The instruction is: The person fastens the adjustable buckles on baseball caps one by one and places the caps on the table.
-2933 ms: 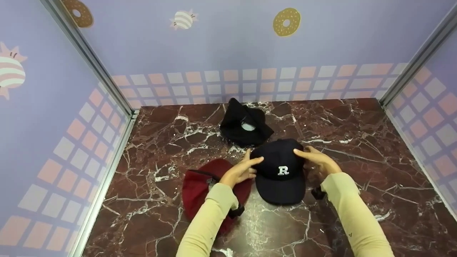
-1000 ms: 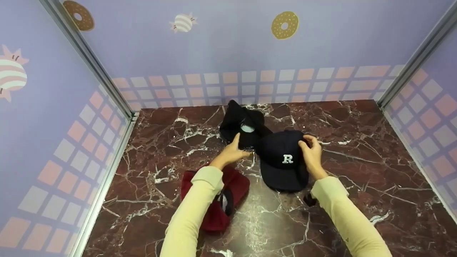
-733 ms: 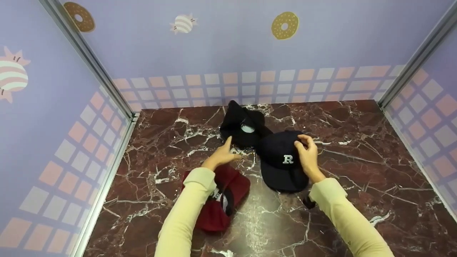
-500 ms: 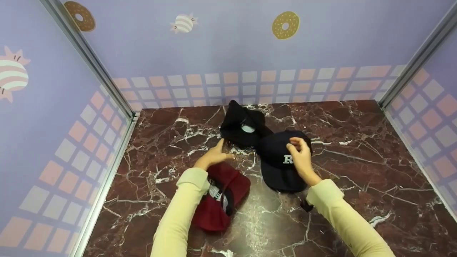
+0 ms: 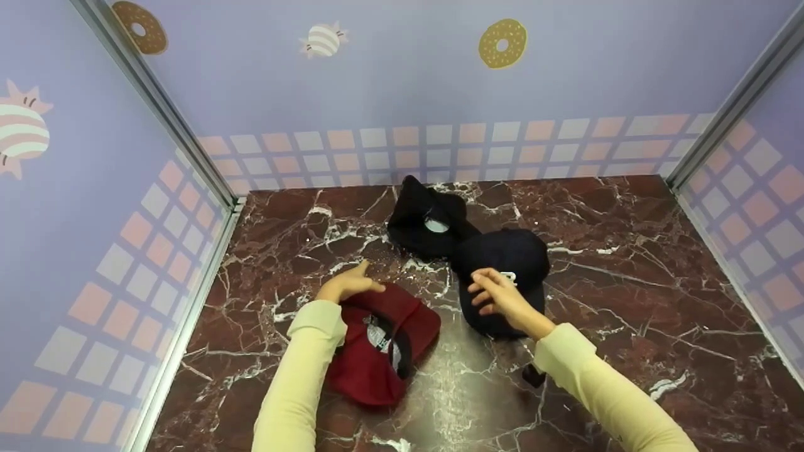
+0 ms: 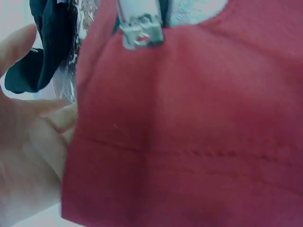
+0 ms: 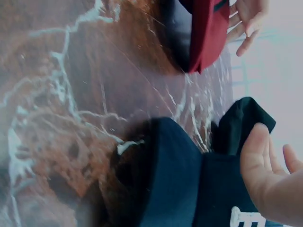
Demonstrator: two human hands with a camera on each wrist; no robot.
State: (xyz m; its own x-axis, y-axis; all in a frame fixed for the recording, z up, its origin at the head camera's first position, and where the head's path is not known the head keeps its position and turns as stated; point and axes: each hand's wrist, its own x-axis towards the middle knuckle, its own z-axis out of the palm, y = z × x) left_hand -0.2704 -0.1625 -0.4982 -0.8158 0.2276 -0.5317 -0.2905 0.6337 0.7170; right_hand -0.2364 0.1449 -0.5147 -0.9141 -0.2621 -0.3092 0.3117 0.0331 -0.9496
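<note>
A dark red cap (image 5: 414, 320) lies with its inside and back opening showing. My left hand (image 5: 348, 284) is at its far left edge, thumb spread from the fingers; in the left wrist view some fingertips are hidden behind the red fabric, so contact is unclear. A metal strap clasp (image 6: 142, 33) shows on this cap. Right of it rests a navy cap (image 5: 502, 251) with a white R, crown up and brim toward me. Over its front hovers my right hand (image 5: 502, 298), fingers loosely bent and holding nothing, partly covering the letter. Behind, a black cap (image 5: 418, 232) lies crumpled, touching the navy one.
The caps lie on a dark red marbled surface (image 5: 615, 263) with white veins. Patterned lilac panels enclose it at the back (image 5: 402, 81), left (image 5: 56, 207) and right (image 5: 772, 188). Dark wrist-worn devices (image 5: 534, 375) hang near the sleeves.
Both hands have let go of the navy cap, which sits farther back and slightly right. My left hand has come back to the red cap, which lies differently; my right hand has moved left and nearer.
</note>
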